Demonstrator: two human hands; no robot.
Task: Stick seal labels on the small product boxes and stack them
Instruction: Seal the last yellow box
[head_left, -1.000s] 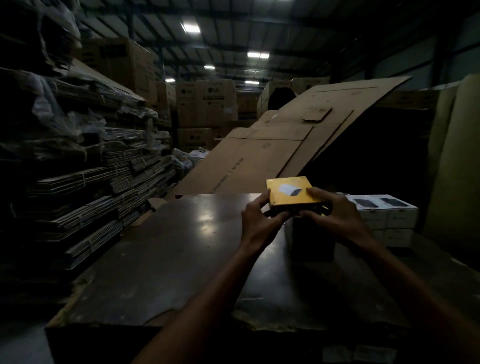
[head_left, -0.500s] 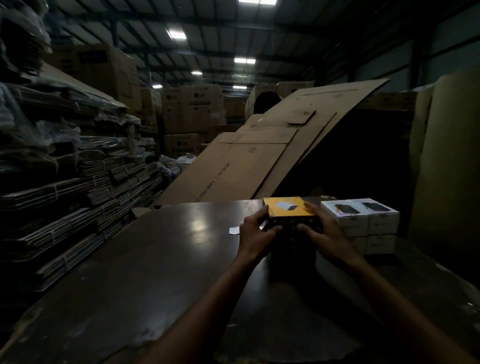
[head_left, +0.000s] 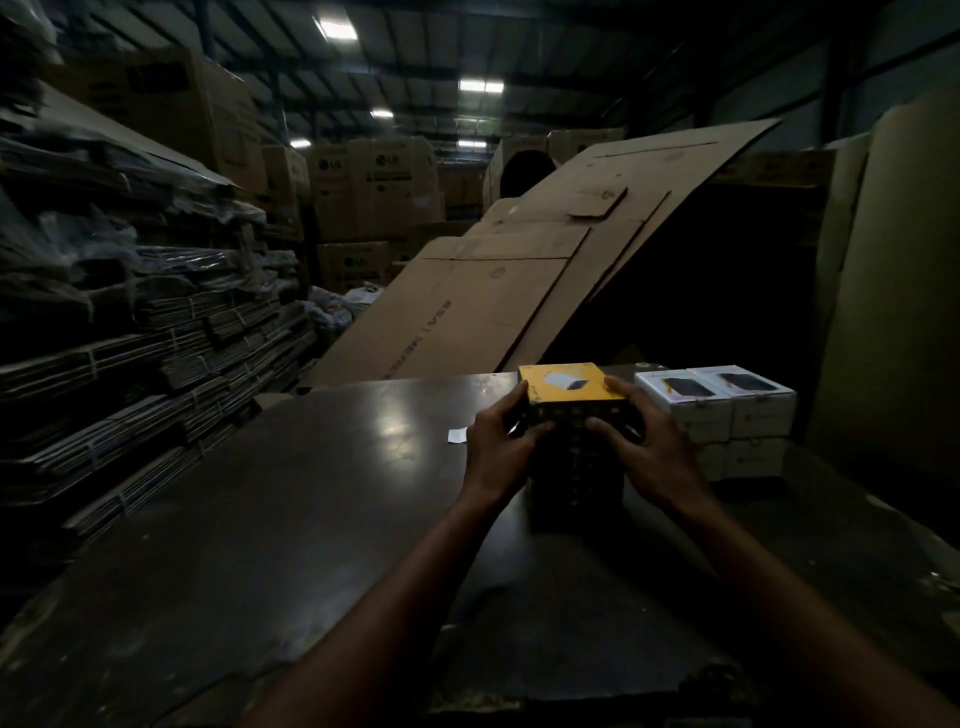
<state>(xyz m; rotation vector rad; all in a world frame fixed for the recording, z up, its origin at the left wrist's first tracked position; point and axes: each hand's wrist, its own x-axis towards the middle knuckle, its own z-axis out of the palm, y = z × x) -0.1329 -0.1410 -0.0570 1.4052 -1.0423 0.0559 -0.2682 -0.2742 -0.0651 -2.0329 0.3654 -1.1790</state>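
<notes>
Yellow box (head_left: 569, 383) atop dark stack (head_left: 575, 467), far right on table (head_left: 322, 493), long axis running left to right. Gripped at both ends: left hand (head_left: 498, 441) curled round left end, right hand (head_left: 649, 452) round right end. Equally near. White boxes (head_left: 722, 410) just right.

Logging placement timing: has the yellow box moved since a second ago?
Yes. The yellow box, held by both hands, has come down onto the dark stack, judged against the white boxes beside it.
</notes>
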